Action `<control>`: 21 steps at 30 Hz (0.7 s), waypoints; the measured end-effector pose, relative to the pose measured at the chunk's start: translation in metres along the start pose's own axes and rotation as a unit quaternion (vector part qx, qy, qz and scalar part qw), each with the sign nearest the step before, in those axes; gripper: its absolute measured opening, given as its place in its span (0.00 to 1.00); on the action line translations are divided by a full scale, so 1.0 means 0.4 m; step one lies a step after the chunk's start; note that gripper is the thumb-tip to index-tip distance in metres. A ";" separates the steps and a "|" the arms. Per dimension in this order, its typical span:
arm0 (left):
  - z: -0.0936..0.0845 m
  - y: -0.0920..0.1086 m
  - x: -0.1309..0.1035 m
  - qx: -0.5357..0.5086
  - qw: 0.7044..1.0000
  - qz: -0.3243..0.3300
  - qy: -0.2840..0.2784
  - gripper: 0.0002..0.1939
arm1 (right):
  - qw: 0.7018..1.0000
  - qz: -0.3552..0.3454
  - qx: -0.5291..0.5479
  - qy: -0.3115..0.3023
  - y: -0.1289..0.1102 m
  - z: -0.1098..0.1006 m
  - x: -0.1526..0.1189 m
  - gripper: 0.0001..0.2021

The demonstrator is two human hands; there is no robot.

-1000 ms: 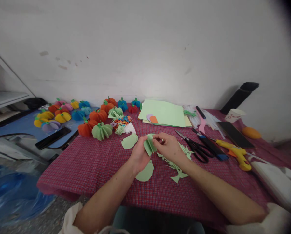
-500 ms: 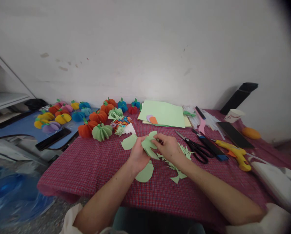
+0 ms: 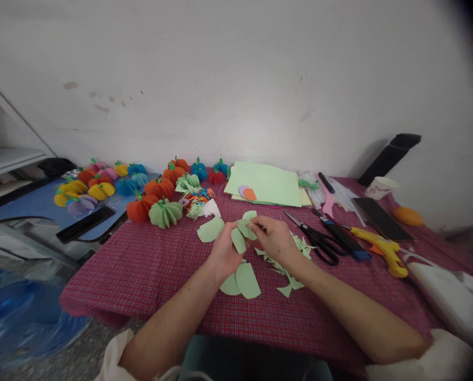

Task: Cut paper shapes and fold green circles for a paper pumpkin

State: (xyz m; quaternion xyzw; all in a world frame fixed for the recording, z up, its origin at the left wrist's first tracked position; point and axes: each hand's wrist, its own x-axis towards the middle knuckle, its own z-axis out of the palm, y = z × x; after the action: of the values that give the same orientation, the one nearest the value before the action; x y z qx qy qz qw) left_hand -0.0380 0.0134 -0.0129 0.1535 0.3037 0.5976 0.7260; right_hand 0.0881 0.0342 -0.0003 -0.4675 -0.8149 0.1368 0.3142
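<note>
Fingers of left hand (image 3: 226, 251) and right hand (image 3: 274, 238) gripping light-green paper pieces (image 3: 243, 230), above checked cloth (image 3: 161, 275); piece count unclear, left fingertips partly hidden behind pieces.

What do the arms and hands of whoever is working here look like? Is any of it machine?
No machine parts show: the left hand and right hand are human, five-fingered and ungloved. The wrists carry no watch or bracelet. The loose, cream-coloured left sleeve and right sleeve end around the elbows.
</note>
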 end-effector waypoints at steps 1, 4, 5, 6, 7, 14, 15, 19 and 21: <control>-0.003 0.003 0.003 0.003 1.000 0.003 0.013 0.06 | 1.000 0.011 0.022 0.002 0.001 -0.003 0.002 0.10; -0.016 0.014 0.009 0.014 0.999 0.016 0.046 0.07 | 0.993 0.031 0.112 -0.007 0.005 -0.011 0.009 0.10; -0.021 0.018 0.010 0.024 0.998 0.020 0.053 0.08 | 0.988 0.035 0.148 -0.016 0.005 -0.013 0.010 0.10; -0.025 0.022 0.012 0.037 0.997 0.025 0.058 0.08 | 0.982 0.041 0.180 -0.026 0.005 -0.014 0.012 0.09; -0.030 0.026 0.013 0.051 0.996 0.028 0.061 0.08 | 0.977 0.048 0.206 -0.037 0.004 -0.015 0.012 0.09; -0.036 0.051 0.007 0.183 0.979 0.079 0.048 0.06 | 0.944 0.097 0.302 -0.096 -0.004 -0.015 0.004 0.05; -0.034 0.056 0.001 0.229 0.969 0.085 0.046 0.05 | 0.936 0.105 0.317 -0.111 -0.003 -0.018 -0.001 0.05; -0.042 0.073 -0.031 0.443 0.891 0.094 -0.019 0.02 | 0.903 0.155 0.340 -0.213 0.007 -0.040 -0.044 0.06; -0.058 0.076 -0.045 0.537 0.835 0.095 -0.069 0.03 | 0.880 0.189 0.340 -0.274 0.013 -0.046 -0.076 0.08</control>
State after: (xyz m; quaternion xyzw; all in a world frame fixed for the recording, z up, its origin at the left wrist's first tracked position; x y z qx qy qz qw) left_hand -0.0777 0.0001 -0.0083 0.5881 0.5102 0.3946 0.4879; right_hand 0.1145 0.0098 -0.0007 -0.4209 -0.6681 0.5845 0.1865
